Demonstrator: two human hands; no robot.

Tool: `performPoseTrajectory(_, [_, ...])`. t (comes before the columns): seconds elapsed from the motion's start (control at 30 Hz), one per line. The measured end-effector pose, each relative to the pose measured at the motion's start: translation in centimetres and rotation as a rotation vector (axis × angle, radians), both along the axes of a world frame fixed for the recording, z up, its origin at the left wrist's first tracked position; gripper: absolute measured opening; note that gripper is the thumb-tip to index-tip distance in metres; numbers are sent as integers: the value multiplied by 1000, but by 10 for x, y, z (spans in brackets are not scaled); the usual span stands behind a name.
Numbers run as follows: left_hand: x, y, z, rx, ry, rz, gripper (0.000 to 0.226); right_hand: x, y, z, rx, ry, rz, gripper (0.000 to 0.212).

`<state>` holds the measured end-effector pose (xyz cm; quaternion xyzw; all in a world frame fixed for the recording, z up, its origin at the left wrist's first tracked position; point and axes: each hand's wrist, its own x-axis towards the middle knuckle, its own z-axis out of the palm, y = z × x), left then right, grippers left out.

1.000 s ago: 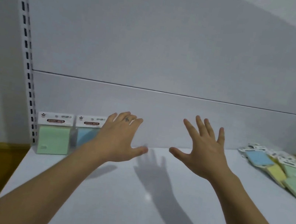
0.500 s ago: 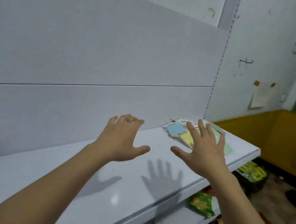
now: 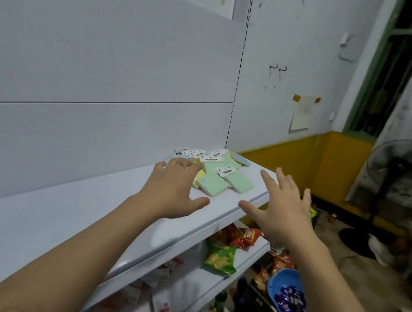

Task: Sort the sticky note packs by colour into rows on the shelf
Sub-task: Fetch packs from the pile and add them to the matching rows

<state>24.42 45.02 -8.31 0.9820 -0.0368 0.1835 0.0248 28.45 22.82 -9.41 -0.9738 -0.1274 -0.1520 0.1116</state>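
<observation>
Grip: left hand (image 3: 172, 191) and right hand (image 3: 282, 212) both spread wide, holding nothing.
Packs: an unsorted heap of sticky note packs (image 3: 219, 178) at the far right end of the shelf (image 3: 55, 213).
Bearing: the heap lies at 2 o'clock from the left hand and 10 o'clock from the right. The left hand is nearer, its fingertips at the heap's edge.
Count: three green packs show clearly, plus some yellow and blue. Overlap hides the total.
</observation>
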Motion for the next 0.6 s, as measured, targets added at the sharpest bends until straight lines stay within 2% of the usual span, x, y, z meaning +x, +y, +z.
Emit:
performPoseTrajectory(0.27, [23, -24, -3, -5, 13, 15, 71, 13, -23, 3, 18, 3, -35, 88])
performPoseTrajectory(0.6, [69, 27, -21, -69, 27, 120, 68, 58, 23, -6, 12, 22, 0, 85])
